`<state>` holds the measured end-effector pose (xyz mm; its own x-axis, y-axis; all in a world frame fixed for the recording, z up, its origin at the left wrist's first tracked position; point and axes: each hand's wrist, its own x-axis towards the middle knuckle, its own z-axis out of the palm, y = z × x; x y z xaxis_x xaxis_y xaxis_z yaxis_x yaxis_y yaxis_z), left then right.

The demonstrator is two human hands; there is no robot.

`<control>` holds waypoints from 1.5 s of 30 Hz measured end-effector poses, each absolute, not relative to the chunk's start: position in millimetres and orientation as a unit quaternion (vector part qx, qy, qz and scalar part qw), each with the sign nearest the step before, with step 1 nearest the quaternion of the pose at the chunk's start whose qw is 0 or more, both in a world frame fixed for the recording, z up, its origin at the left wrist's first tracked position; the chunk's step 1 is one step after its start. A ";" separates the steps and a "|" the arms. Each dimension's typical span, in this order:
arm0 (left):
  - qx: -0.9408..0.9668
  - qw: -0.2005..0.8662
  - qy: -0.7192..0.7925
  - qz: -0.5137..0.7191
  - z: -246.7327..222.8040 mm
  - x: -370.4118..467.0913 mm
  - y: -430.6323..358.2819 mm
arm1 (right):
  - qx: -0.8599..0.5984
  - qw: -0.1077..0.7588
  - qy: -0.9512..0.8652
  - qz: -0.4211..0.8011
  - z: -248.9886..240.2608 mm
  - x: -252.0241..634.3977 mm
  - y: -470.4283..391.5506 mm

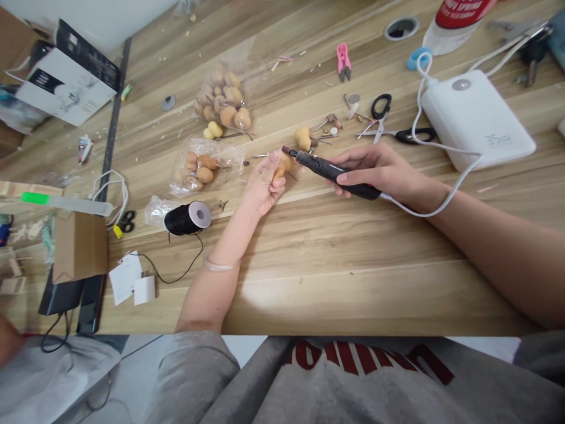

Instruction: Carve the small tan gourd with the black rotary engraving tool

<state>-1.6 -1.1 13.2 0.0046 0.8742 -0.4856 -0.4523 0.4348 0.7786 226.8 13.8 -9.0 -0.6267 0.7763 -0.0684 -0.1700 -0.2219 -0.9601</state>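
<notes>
My left hand (263, 185) pinches a small tan gourd (283, 167) over the table. In my right hand (384, 168) is a black rotary tool (329, 171), its white cable trailing off to the right. The tool's brown sanding tip lies at the gourd's upper edge; whether it touches cannot be made out. Just beyond my hands sits a yellowish gourd (302, 138), with several loose tool bits (331, 125) beside it. To the left, one clear bag holds several small gourds (205, 168), and a larger bag of gourds (225, 97) lies behind.
A white power bank (481, 121), scissors (382, 123) and a bottle (457, 29) are on the right. Pink snips (343, 60) lie farther back. On the left are a black cord spool (188, 218), a white adapter (144, 290) and a cardboard box (82, 247). Another person's sleeve (66, 377) shows lower left.
</notes>
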 end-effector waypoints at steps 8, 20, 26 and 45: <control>0.210 0.689 0.491 0.490 14.2 -1.5 -1.7 | -0.282 0.306 -0.537 0.733 -8.4 227.0 14.3; 0.197 0.694 0.484 0.495 11.0 -2.9 0.2 | -0.267 0.296 -0.541 0.741 -9.0 226.6 14.7; 0.200 0.693 0.479 0.501 10.1 -3.2 0.0 | -0.268 0.307 -0.552 0.727 -9.9 227.3 14.8; 0.196 0.695 0.485 0.494 11.8 -2.6 1.7 | -0.274 0.304 -0.558 0.722 -9.7 226.9 13.7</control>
<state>-2.6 1.7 11.8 0.0429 0.8762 -0.4801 -0.4960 0.4358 0.7511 226.9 13.7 -9.7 -0.6641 0.7455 -0.0567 -0.1336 -0.1930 -0.9720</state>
